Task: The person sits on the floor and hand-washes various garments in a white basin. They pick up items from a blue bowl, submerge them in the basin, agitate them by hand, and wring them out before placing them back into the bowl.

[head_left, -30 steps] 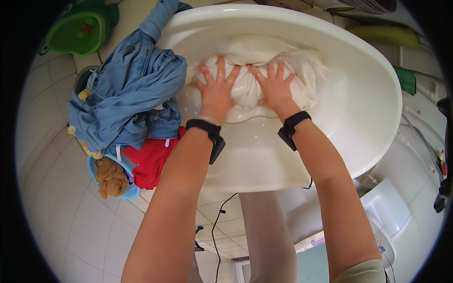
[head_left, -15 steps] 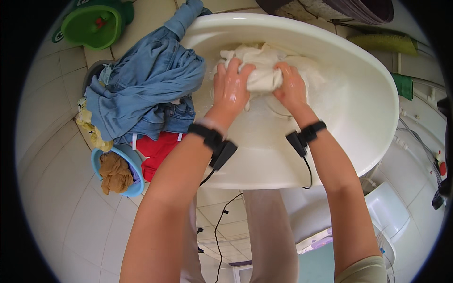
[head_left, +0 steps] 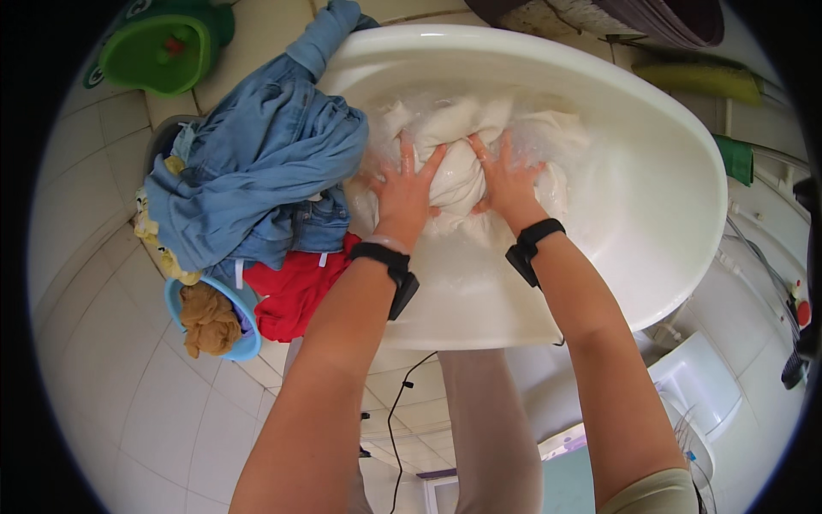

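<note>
A wet bundle of white cloth [head_left: 457, 178] lies in shallow, splashing water in the white bathtub [head_left: 428, 317]. My left hand [head_left: 404, 197] presses on the bundle's left side, its fingers spread. On the other side, my right hand [head_left: 511, 182] rests against the cloth with fingers apart and thumb toward the middle. More white fabric spreads beyond both hands under the water. Some fingertips are hidden by cloth and water. Each wrist wears a black strap with a small box.
Blue denim clothes [head_left: 265, 163] heap over the tub's left rim, with a red garment [head_left: 295, 287] below them. A light blue basin [head_left: 248, 343] holds brown cloth [head_left: 208, 319]. A green child's potty [head_left: 158, 56] stands far left; a toilet [head_left: 698, 385] is at the right.
The lifted white cloth has gone down into the water, which now splashes around it. Both hands have moved down and nearer to me, and their fingers have spread.
</note>
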{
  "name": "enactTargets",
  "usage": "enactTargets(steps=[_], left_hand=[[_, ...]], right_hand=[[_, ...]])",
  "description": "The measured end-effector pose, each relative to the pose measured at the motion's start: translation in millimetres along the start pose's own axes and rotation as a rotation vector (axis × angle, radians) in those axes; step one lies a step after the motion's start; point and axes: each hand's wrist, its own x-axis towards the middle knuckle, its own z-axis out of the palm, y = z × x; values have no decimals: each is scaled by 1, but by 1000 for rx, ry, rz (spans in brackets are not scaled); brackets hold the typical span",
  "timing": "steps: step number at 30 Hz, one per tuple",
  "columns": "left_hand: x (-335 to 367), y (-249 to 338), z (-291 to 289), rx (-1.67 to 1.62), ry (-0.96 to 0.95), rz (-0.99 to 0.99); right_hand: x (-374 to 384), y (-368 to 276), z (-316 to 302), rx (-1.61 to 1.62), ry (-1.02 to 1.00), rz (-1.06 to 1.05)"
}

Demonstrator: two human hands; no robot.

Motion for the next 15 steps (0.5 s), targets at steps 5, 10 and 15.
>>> enactTargets(steps=[5, 10, 15], left_hand=[[61, -30, 48, -19, -54, -7], [77, -7, 11, 189, -228, 37], [24, -15, 16, -282, 165, 79]], right_hand=[[42, 8, 9, 75, -169, -84], [74, 27, -6, -4, -137, -3], [30, 20, 24, 361, 292, 1]])
